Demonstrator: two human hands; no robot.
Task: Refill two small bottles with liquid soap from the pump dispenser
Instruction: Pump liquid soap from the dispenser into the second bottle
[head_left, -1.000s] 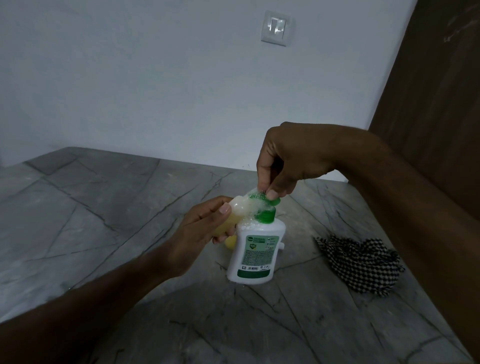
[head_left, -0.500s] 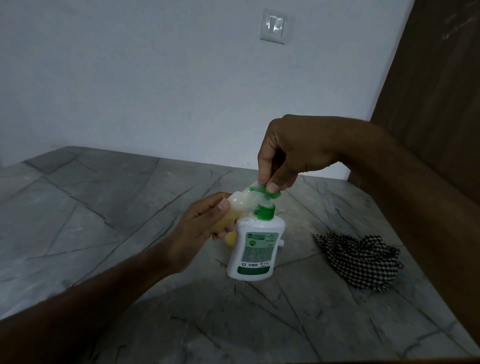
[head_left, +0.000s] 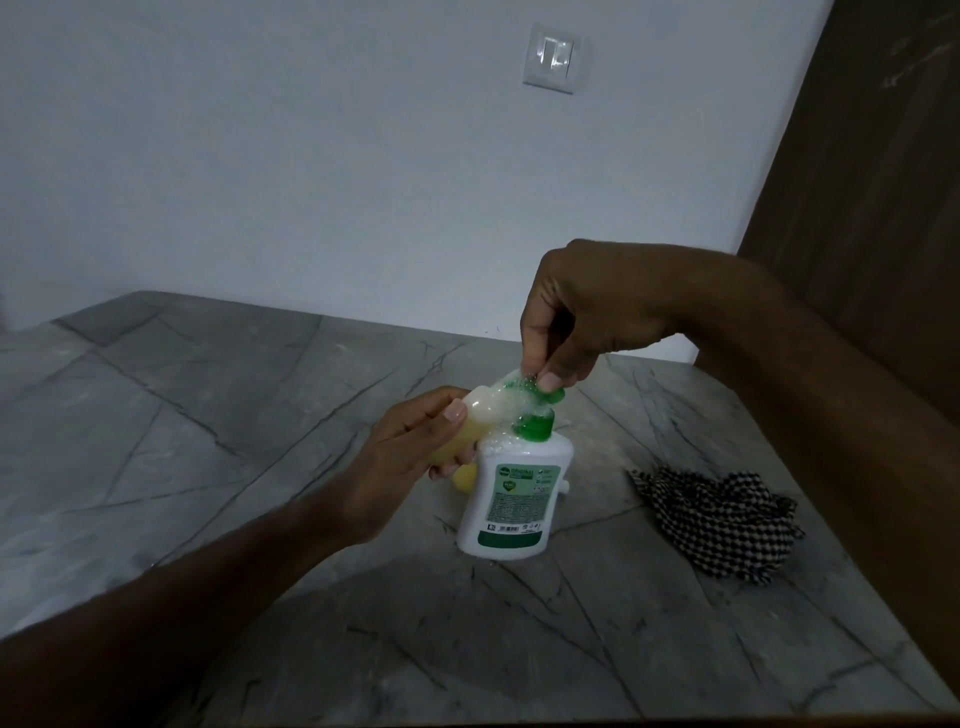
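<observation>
A white pump dispenser (head_left: 511, 499) with a green label and green pump head stands upright on the grey marble counter (head_left: 208, 426). My right hand (head_left: 587, 317) comes down from above, its thumb and fingers on the green pump head (head_left: 540, 400). My left hand (head_left: 410, 457) grips a small translucent bottle (head_left: 480, 410) of yellowish soap, tilted with its mouth against the spout. White foam covers the bottle's mouth and the pump neck. A second small yellow bottle (head_left: 464, 478) shows partly behind the dispenser, under my left hand.
A crumpled black-and-white checked cloth (head_left: 717, 519) lies on the counter to the right of the dispenser. A white wall with a light switch (head_left: 555, 57) rises behind. A dark wooden panel (head_left: 872, 182) stands at the right.
The pump head has risen a little under my right hand since a second ago. The foam at the spout stays. My left hand keeps the small bottle at the spout.
</observation>
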